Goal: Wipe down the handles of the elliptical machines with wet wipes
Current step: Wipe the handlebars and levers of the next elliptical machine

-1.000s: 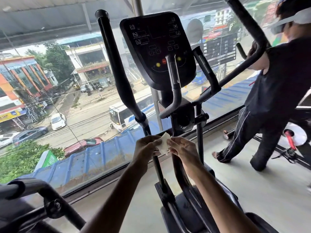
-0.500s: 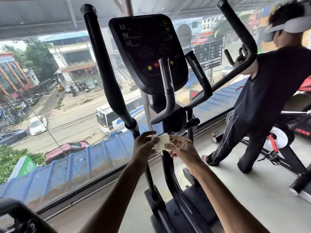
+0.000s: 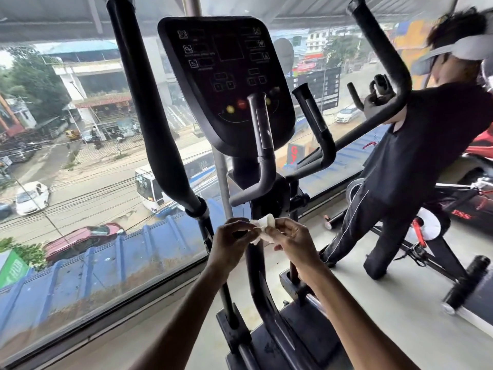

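A black elliptical machine stands right in front of me, its console point(image 3: 226, 84) at the top centre. Its long left moving handle point(image 3: 152, 124) rises on the left, and the long right moving handle point(image 3: 386, 57) curves up at the right. Two short fixed grips point(image 3: 262, 145) point(image 3: 316, 129) stick up below the console. A small white wet wipe point(image 3: 264, 227) is pinched between my left hand point(image 3: 232, 241) and my right hand point(image 3: 290, 239), in front of the machine's post and below the grips. Neither hand touches a handle.
A person in dark clothes point(image 3: 416, 161) stands at the right beside the machine, one hand near the right handle. A spin bike point(image 3: 437, 236) sits behind them. A large window point(image 3: 80, 182) runs along the left over a street. The machine's pedals and base point(image 3: 280, 329) lie below my arms.
My view has come closer to the machine. Both hands have stayed together on the wipe in front of the post, working it between the fingers.
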Demonstrator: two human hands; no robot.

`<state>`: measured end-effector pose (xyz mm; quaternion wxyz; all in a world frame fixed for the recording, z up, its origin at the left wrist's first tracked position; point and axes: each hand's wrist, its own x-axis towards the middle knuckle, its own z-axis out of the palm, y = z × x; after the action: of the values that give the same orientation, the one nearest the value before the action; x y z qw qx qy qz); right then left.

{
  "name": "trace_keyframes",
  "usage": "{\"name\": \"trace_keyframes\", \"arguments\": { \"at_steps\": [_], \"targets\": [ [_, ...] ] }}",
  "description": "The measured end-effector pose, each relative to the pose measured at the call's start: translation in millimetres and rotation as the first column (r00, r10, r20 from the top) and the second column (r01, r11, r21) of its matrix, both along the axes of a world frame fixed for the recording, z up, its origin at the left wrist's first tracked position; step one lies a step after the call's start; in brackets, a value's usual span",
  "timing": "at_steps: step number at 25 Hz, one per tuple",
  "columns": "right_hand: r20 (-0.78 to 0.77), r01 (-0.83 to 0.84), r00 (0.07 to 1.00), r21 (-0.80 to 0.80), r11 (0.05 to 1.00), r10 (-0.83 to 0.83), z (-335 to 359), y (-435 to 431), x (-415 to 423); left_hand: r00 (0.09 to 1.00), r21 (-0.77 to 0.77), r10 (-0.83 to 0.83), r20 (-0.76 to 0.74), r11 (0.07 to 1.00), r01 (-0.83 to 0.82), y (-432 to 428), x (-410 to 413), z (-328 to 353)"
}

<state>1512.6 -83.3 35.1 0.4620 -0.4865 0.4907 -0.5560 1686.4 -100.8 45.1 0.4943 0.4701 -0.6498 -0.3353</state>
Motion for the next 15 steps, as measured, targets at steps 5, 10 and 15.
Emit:
{"name": "trace_keyframes", "arguments": {
  "at_steps": [5, 10, 15],
  "targets": [
    [-0.111, -0.004, 0.994, 0.003, 1.0, 0.004, -8, -20, -21, 0.941, 0.288, 0.058, -0.333, 0.957, 0.043, -8, -11, 12],
    [-0.291, -0.169, 0.945, -0.034, 0.985, 0.152, -9, -31, -46, 0.972, 0.294, 0.076, -0.221, 0.956, -0.008, -20, -31, 11],
    [-0.137, -0.258, 0.96, -0.072, 0.964, 0.246, -2, -38, -42, 0.958, 0.314, 0.021, -0.285, 0.947, 0.073, -22, -44, 18]
  ]
}}
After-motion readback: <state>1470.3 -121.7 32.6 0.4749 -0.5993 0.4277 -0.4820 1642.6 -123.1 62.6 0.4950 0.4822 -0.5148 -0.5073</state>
